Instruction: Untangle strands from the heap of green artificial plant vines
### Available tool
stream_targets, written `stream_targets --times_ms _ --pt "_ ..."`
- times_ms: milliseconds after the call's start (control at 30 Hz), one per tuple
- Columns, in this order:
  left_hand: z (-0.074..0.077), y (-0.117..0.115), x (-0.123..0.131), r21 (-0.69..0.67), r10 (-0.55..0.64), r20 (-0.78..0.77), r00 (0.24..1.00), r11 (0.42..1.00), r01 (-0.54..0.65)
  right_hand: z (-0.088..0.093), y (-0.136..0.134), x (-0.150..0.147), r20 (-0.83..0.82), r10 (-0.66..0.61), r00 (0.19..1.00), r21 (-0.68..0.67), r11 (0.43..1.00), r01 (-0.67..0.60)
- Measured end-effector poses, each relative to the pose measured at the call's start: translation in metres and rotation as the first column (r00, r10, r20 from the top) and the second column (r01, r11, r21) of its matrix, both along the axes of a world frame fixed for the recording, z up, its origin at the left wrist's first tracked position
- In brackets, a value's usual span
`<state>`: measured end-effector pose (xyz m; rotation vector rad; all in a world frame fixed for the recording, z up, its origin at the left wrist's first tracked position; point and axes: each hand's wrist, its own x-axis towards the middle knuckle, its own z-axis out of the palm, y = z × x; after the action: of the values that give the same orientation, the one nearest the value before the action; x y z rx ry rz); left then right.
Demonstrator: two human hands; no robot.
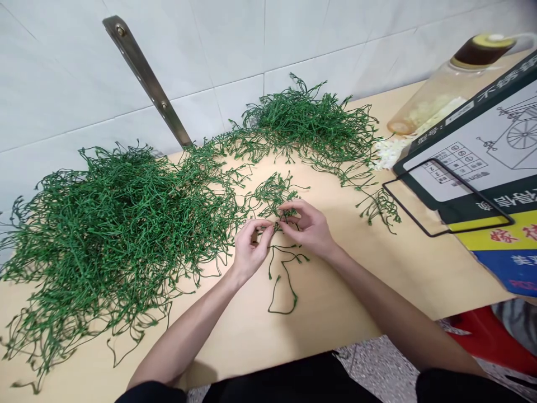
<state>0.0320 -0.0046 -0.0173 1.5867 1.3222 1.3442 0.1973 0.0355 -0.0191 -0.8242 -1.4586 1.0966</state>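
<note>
My left hand and my right hand meet at the middle of a pale wooden table. Both pinch a thin green plastic sprig between thumb and fingers. Its stems trail down towards me on the tabletop. A big tangled heap of the same green sprigs lies to the left of my left hand. A smaller heap of sprigs lies at the back by the tiled wall.
A printed cardboard box with a black wire frame lies at the right. Behind it a clear bottle with a brown cap lies on its side. A metal bracket slants down the wall. A red stool stands beyond the table's edge.
</note>
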Motion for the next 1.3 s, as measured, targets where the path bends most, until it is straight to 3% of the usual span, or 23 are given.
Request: stream_targets --times_ms 167,433,600,733,900,1067,1300 --pt "0.003 0.002 0.000 -0.093 -0.002 0.138 0.990 0.996 0.015 0.001 0.000 0.000 0.018 0.010 1.000 -0.002 1.000 -0.010" --pt "0.007 0.001 0.001 -0.125 -0.131 0.381 0.915 0.974 0.191 0.000 0.001 0.001 0.001 0.035 0.999 -0.030 0.999 -0.035" --pt "0.002 0.001 0.000 -0.093 -0.144 0.430 0.891 0.975 0.202 -0.001 0.001 0.001 -0.023 0.037 0.999 -0.027 0.999 -0.037" --pt "-0.002 0.002 0.000 -0.092 -0.121 0.384 0.915 0.981 0.168 0.001 0.001 0.000 -0.013 0.028 1.000 -0.048 0.998 -0.028" --pt "-0.005 0.003 0.002 -0.121 0.021 0.277 0.961 0.993 0.013 0.003 0.000 -0.001 -0.015 0.013 1.000 -0.056 0.998 -0.014" --pt "-0.006 0.003 0.002 -0.102 0.090 0.144 0.985 0.992 -0.076 0.005 -0.001 -0.001 -0.016 0.007 1.000 -0.054 0.999 -0.008" --pt "-0.006 0.000 0.000 -0.085 0.102 0.011 0.995 0.991 -0.101 0.003 -0.001 0.000 -0.001 -0.004 1.000 -0.025 1.000 0.004"
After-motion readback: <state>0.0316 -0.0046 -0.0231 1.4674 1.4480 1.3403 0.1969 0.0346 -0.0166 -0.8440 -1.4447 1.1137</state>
